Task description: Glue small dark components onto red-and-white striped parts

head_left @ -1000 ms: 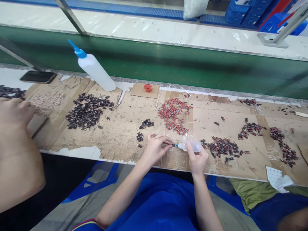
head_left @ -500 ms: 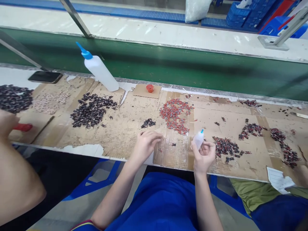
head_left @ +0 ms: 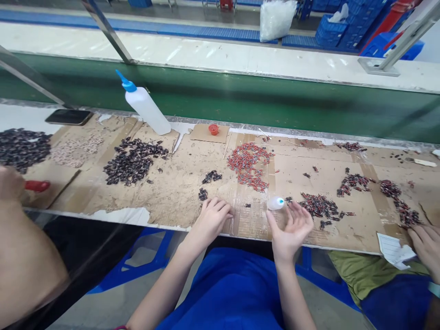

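Note:
My right hand [head_left: 290, 229] has its thumb against a small white squeeze bottle [head_left: 275, 203], whose blue tip faces up toward me. Its other fingers are spread and half curled. A dark small part [head_left: 288, 199] lies by those fingertips, left of a heap of red-and-black parts [head_left: 319, 206]. My left hand [head_left: 213, 215] rests low over the cardboard, fingers bent downward; whatever is under them is hidden. Just beyond it sit two small clusters of dark parts, the nearer cluster [head_left: 202, 194] and the farther cluster [head_left: 211, 176]. A single dark part [head_left: 247, 206] lies between my hands.
Red parts [head_left: 250, 160] are spread ahead on the cardboard [head_left: 178, 192]. A large white bottle [head_left: 147, 110] stands behind a dark pile [head_left: 132, 165]. A red cap [head_left: 213, 129] is at the back. Co-workers' hands show left [head_left: 10, 183] and right [head_left: 428, 243].
My left hand has lowered toward me, uncovering a dark cluster. The small bottle has tipped from near upright so its tip faces me, and my right fingers have spread. The view has shifted slightly.

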A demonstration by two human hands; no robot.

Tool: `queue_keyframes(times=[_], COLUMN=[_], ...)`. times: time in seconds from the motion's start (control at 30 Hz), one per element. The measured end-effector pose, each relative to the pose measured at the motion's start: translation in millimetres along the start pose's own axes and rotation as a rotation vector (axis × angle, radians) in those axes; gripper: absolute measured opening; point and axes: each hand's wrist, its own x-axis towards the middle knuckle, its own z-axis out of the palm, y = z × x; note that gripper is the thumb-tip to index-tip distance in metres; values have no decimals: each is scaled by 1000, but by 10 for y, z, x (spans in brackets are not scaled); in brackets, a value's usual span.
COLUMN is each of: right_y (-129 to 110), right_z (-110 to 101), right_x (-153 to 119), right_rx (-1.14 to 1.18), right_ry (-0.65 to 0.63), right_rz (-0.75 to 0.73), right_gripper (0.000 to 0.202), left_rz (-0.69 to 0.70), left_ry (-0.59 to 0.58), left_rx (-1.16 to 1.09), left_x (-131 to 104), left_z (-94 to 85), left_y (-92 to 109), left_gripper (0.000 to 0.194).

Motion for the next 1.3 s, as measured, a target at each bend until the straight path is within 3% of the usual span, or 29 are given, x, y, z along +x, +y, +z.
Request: queue_keyframes(times=[0.07,0.1,0.17,0.23,0.4,0.57,0.77,0.87,1.0,1.13,1.3], right_y=[-56,-77,-110,-132,-192,-250,-230,-190,-160,-146,-122], right_z=[-63,-79,-72,-29,65,74,53,-13,-108,-131,-87], right_x=[-212,-318,-483,-552,-457,-397,-339,-261,-166,-167,-188], right_rx=[-3,25,120,212,358,476,373,247,70,-53,-140], right_ry=[35,-11,-211,-263,-174,-178,-223,-212,-249,-316,-330], right_rz=[-8,33,225,425,702,827,714,603,460,405,321], right_gripper=[51,44,38,32,29,28,31,32,33,36,31], left_rz=[-14,-23,-40,-56,-62,-3,64,-13,-97,-88,17], left_ry=[56,93,180,265,421,428,237,249,315,284,181], left_rx=[-140,-218,-360,-446,-446,-440,-324,-186,-35,-20,-138], left_x=[9,15,28,39,40,17,66,129,206,247,232], left_z=[38,63,116,166,240,272,240,271,401,464,347], left_y=[87,146,280,407,568,551,386,279,180,140,147], left_gripper=[10,9,10,13,18,13,11,18,12,11,17])
